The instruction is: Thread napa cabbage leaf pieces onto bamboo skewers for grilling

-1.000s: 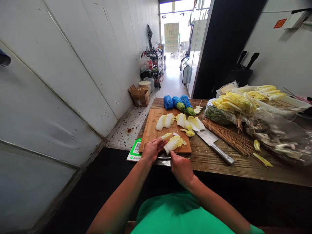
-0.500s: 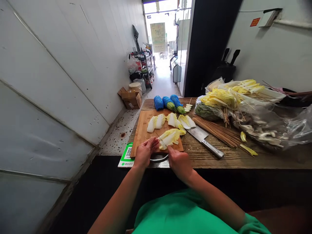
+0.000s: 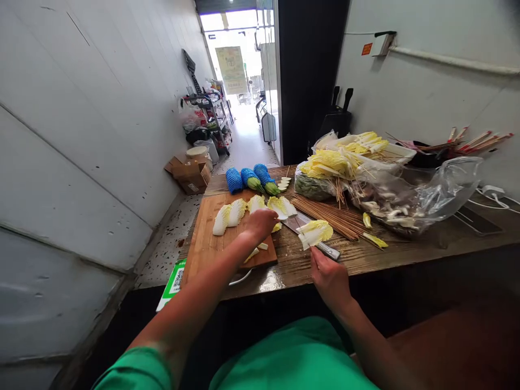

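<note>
My right hand (image 3: 330,275) pinches the lower edge of some cut napa cabbage leaf pieces (image 3: 315,233), white at the rib and yellow at the frill, held up over the cleaver (image 3: 328,251). Stretched across the wooden cutting board (image 3: 203,254), my left hand (image 3: 261,224) has its fingers drawn together at the board's right side, close to more cabbage pieces (image 3: 281,207). What those fingers hold, if anything, is hidden. Further pieces of cabbage (image 3: 229,214) lie in a row on the board, with small scraps (image 3: 262,246) near its front edge.
Behind the board lie green squashes in blue foam nets (image 3: 254,180) beside a skewer of white slices (image 3: 285,182). Bamboo skewers (image 3: 325,214) are piled to the right. Beyond them are skewered cabbage (image 3: 337,162) and a plastic bag of mushrooms (image 3: 394,208).
The view has turned right. My right hand has carried the cabbage pieces off the board to above the cleaver. My left hand has left them and reached forward and right.
</note>
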`<action>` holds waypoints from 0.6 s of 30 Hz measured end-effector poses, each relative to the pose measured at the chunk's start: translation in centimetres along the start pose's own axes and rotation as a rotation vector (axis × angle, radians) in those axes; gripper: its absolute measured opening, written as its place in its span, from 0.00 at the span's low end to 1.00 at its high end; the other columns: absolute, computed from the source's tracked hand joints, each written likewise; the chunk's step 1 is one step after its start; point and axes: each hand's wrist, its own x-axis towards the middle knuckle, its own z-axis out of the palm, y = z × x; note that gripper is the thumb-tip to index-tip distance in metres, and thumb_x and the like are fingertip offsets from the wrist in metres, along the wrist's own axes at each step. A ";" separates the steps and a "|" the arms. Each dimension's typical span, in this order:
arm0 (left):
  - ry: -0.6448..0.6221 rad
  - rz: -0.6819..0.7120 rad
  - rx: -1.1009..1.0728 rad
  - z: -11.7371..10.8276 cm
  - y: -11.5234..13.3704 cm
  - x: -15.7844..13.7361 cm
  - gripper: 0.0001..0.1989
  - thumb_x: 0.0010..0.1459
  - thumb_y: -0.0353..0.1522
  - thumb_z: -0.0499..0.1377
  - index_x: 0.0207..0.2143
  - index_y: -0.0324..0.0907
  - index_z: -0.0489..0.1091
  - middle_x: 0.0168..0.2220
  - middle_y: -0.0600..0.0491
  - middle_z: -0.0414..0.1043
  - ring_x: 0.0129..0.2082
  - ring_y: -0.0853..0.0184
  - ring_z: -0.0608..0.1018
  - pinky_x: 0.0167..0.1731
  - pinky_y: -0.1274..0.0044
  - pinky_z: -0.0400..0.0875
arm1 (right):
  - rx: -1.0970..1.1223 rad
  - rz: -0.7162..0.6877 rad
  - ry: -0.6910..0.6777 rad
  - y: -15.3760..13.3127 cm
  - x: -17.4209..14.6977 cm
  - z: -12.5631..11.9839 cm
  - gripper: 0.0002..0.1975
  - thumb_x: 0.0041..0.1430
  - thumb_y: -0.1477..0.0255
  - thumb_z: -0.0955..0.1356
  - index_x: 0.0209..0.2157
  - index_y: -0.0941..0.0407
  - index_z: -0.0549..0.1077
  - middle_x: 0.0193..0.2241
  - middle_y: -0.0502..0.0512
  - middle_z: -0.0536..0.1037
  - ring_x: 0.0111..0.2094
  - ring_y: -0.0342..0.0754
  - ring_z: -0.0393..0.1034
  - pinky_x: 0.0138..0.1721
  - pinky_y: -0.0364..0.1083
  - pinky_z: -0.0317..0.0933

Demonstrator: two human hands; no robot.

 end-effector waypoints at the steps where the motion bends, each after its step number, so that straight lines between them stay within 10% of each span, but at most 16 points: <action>1: -0.018 -0.002 0.013 0.6 0.4 0.8 0.07 0.49 0.31 0.60 0.29 0.37 0.76 0.36 0.40 0.75 0.42 0.54 0.74 0.42 0.67 0.63 | 0.004 0.008 0.010 0.2 0.0 0.0 0.17 0.62 0.75 0.57 0.45 0.62 0.72 0.37 0.60 0.79 0.33 0.46 0.75 0.35 0.40 0.65; 11: 0.032 -0.078 -0.296 4.5 2.4 2.3 0.14 0.41 0.16 0.55 0.11 0.39 0.63 0.26 0.41 0.71 0.46 0.54 0.70 0.53 0.60 0.51 | -0.018 0.060 -0.026 0.8 -0.4 -0.2 0.17 0.63 0.75 0.56 0.45 0.62 0.73 0.37 0.60 0.79 0.33 0.45 0.75 0.35 0.39 0.64; 18: 0.246 -0.077 -0.513 0.2 1.4 -0.6 0.09 0.44 0.22 0.60 0.16 0.43 0.68 0.27 0.47 0.72 0.44 0.56 0.71 0.55 0.65 0.51 | -0.033 0.051 -0.075 -0.2 -0.2 -0.4 0.17 0.63 0.75 0.57 0.46 0.62 0.72 0.39 0.61 0.78 0.35 0.46 0.74 0.37 0.40 0.65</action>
